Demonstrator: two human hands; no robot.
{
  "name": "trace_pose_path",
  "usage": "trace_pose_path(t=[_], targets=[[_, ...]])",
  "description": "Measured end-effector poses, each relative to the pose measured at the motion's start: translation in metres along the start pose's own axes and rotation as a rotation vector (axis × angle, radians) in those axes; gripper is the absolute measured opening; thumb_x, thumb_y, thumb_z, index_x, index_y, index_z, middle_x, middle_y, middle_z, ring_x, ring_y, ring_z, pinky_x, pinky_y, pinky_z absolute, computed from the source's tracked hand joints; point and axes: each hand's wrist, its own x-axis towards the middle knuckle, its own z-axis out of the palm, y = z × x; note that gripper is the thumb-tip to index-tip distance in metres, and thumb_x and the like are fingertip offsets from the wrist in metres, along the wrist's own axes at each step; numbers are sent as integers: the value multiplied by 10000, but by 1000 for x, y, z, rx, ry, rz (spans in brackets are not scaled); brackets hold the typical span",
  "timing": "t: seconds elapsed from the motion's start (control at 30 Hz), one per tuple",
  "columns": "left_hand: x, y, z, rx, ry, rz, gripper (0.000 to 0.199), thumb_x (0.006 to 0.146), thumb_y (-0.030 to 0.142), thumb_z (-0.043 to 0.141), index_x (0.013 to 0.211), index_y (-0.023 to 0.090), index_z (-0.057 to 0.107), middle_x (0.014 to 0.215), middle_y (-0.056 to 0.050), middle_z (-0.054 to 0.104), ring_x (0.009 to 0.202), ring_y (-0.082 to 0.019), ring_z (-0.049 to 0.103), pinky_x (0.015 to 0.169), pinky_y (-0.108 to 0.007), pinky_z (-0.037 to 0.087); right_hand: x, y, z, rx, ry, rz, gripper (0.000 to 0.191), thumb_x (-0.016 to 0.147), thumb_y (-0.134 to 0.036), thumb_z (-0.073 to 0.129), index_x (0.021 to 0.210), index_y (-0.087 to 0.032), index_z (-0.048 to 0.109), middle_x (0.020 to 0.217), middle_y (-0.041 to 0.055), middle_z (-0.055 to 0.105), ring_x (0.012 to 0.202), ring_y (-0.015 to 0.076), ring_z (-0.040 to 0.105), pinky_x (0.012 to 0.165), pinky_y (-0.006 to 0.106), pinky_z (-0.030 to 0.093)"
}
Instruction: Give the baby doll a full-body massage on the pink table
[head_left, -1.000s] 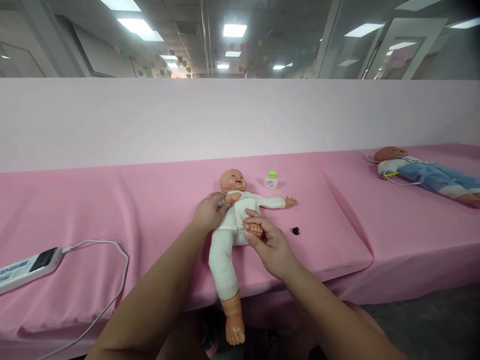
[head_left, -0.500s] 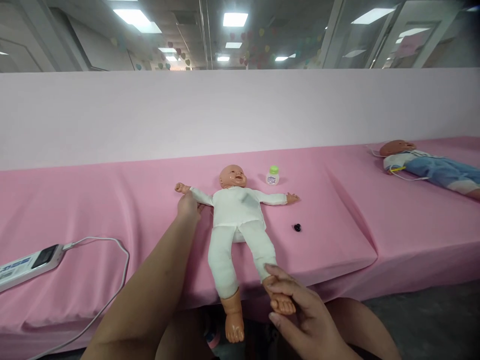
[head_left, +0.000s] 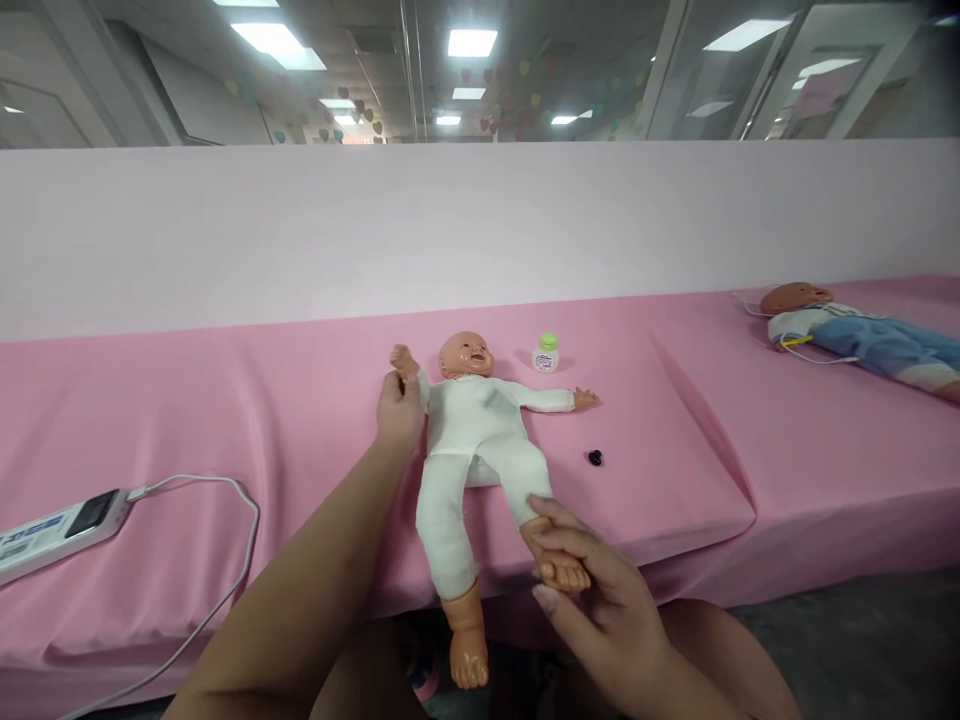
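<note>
A baby doll (head_left: 477,415) with a white cloth body lies on its back, its head toward the wall and its feet over the bed's near edge. My left hand (head_left: 400,405) is closed round the doll's arm on the left side, just below the doll's raised fist. My right hand (head_left: 600,590) holds the doll's foot (head_left: 562,570) on the right side, fingers over the ankle and thumb under the sole. The other foot (head_left: 469,645) hangs free. The doll's right-side arm (head_left: 551,400) lies stretched out on the sheet.
A small bottle with a green cap (head_left: 546,354) stands beside the doll's head. A small black object (head_left: 595,458) lies to the right. A white power strip (head_left: 64,535) with its cable is at left. Another doll in blue clothes (head_left: 870,340) lies far right on the pink sheet (head_left: 675,400).
My left hand has bent the doll's arm inward and up, toward its head. My right hand has raised the doll's foot slightly, bending that leg a little.
</note>
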Motion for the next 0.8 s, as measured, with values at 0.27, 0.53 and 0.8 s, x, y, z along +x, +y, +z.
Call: trace_pose_path(t=[0.27,0.53,0.8], targets=[[-23,21,12,603,-331,447,320,953,330,624,1255,249,692,1332,-96,693,1234,-295,627,1021,-411,493,75,14,8,40,57,-3,347,947,-256,696,1292,-272,657,1483,126,614,1437,318,531,1154,531,487],[-23,20,13,710,-361,475,262,973,324,580,1186,254,717,1268,-90,727,1190,-291,647,970,-405,495,110,31,30,1,16,23,279,933,-291,700,1208,-247,707,1458,131,636,1411,298,560,1149,506,488],[0,4,-8,351,-122,113,329,976,540,542,1017,244,679,920,-65,742,840,-259,682,709,-344,483,66,4,8,-6,-7,-31,343,905,-224,730,1243,-268,685,1409,124,671,1405,313,568,1141,519,510]])
